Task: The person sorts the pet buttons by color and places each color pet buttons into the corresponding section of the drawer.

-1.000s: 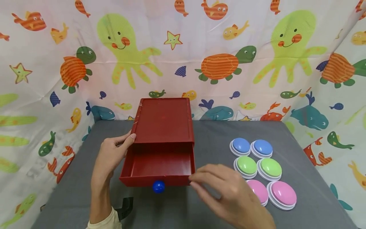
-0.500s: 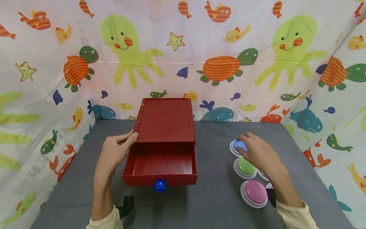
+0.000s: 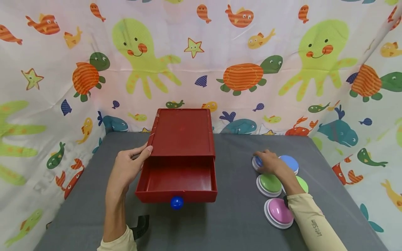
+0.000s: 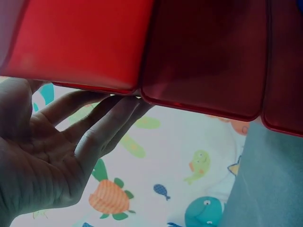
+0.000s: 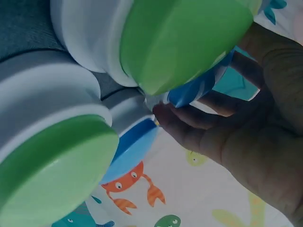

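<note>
1. At the left, the left hand lies against the left side of the box, its fingers nearly straight and spread a little, the thumb touching the corner above the drawer. It steadies the box without wrapping round it. A tan sleeve covers the forearm.
2. The red box stands left of the middle of the gray surface. Its drawer is partly out toward the near edge, and a round blue knob sits on the drawer's front.
3. Well apart from the box, toward the right edge, is the left blue button, on a white base.
4. The right hand grips that button from above, fingers curled round its rim and mostly covering it.
5. Just nearer the near edge is the left green button, then a pink button.
6. Farther right are the right blue button and right green button, the latter partly hidden by the right arm.
7. A printed cloth hangs behind the far edge.
</note>
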{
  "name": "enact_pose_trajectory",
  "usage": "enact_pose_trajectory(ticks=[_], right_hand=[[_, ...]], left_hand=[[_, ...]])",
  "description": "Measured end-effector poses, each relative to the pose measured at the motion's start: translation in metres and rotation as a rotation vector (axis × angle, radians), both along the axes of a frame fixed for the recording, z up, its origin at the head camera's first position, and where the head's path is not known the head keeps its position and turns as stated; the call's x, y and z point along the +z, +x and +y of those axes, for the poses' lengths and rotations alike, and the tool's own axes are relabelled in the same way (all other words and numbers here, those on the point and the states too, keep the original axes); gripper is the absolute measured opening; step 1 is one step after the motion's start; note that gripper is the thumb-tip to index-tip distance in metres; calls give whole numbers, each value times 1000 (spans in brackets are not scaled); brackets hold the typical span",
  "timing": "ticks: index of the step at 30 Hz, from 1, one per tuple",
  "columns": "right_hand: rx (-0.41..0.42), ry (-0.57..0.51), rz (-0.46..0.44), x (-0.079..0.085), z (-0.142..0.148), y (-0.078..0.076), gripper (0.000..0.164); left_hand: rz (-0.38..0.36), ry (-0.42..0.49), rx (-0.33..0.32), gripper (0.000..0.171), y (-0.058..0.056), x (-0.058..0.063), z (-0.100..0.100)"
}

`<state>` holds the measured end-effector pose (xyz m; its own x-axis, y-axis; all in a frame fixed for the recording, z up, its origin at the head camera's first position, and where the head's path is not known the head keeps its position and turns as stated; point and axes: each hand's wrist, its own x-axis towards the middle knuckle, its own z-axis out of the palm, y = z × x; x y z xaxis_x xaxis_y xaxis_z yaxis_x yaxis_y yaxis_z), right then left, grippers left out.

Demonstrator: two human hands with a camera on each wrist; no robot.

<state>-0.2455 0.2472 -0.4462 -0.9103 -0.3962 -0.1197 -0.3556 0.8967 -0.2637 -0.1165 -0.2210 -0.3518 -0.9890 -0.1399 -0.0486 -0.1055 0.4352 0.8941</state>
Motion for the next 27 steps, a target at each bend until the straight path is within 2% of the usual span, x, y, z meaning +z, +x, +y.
enact_pose_trajectory(ticks=[7, 11, 14, 17, 23, 27], right_hand=[[0, -18, 46, -1, 1, 0, 61], [0, -65, 121, 12, -5, 9, 62], [4, -117, 183, 32, -14, 19, 62], [-8, -150, 209, 60, -27, 34, 62], [-74, -180, 186, 119, -55, 74, 71], [-99, -236, 187, 146, -72, 101, 76]], left_hand=[[5, 15, -7, 64, 1, -2, 2], [-2, 27, -2, 64, 1, -2, 2], [3, 30, 0, 65, 1, -3, 2], [6, 29, 5, 65, 1, -3, 1], [10, 40, 4, 66, 0, -4, 0], [13, 42, 6, 65, 2, -6, -1]])
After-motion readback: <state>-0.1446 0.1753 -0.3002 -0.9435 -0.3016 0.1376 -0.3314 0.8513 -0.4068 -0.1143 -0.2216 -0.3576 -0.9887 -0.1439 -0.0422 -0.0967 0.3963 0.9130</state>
